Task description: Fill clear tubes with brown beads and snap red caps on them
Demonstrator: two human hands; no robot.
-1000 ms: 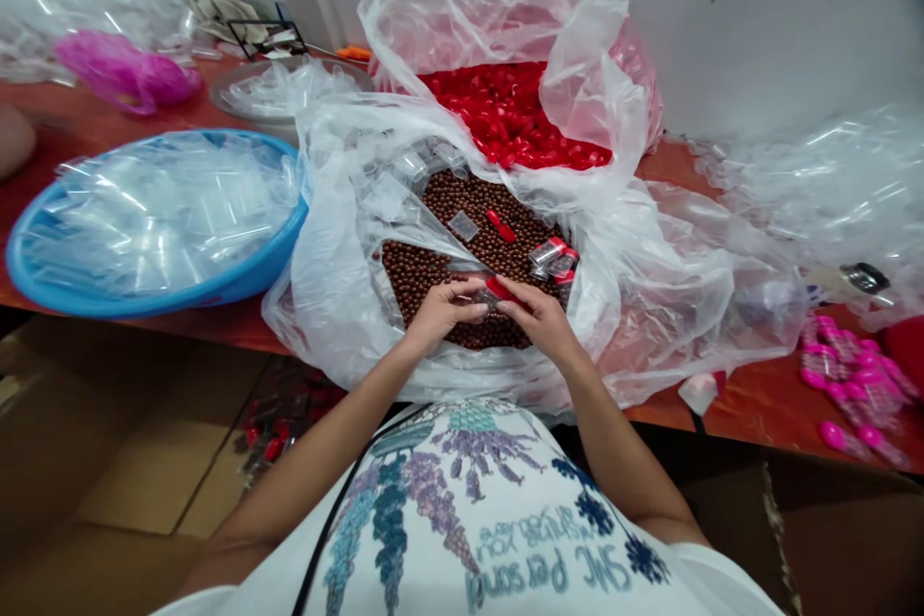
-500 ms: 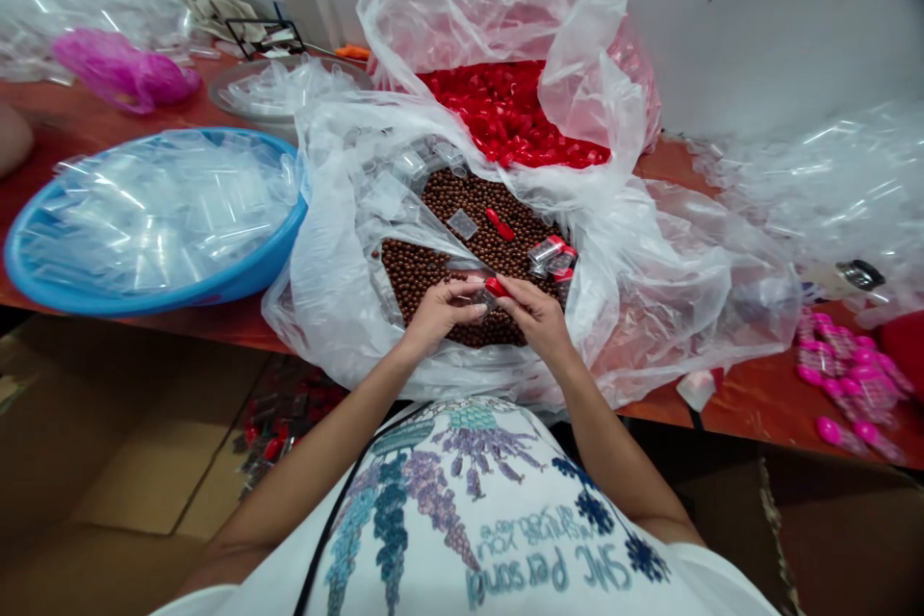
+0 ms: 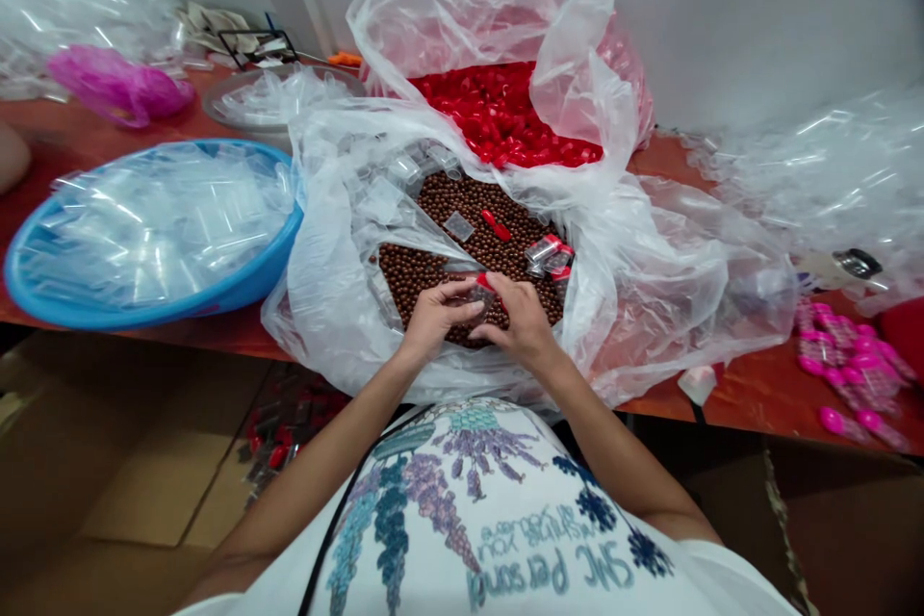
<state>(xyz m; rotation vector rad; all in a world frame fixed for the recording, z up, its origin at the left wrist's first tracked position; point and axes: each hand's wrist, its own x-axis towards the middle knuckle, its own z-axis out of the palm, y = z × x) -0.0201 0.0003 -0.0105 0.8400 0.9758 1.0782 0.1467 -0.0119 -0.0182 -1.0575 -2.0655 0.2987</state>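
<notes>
My left hand (image 3: 433, 316) pinches a small clear plastic container with a red cap (image 3: 483, 283) between thumb and fingers. My right hand (image 3: 524, 320) is closed about the same container, its fingertips at the cap and its thumb lower down. Part of the container is hidden by the fingers. Both hands are just above a heap of small brown beads (image 3: 462, 202) in an opened white plastic bag (image 3: 324, 202). On the beads lie a loose red cap (image 3: 496, 224), a flat clear container (image 3: 458, 226) and several red-capped containers (image 3: 549, 253).
A blue basin (image 3: 144, 316) of clear plastic containers stands left. Behind the beads is a bag of red caps (image 3: 498, 106). Pink-capped pieces (image 3: 852, 356) lie on the table at right. Below the table edge, a cardboard box (image 3: 144, 481) holds red-capped containers (image 3: 285, 433).
The red cap has moved from my right fingertips onto the container in my left hand. My right hand has shifted slightly left, its thumb now lower and apart from the fingers.
</notes>
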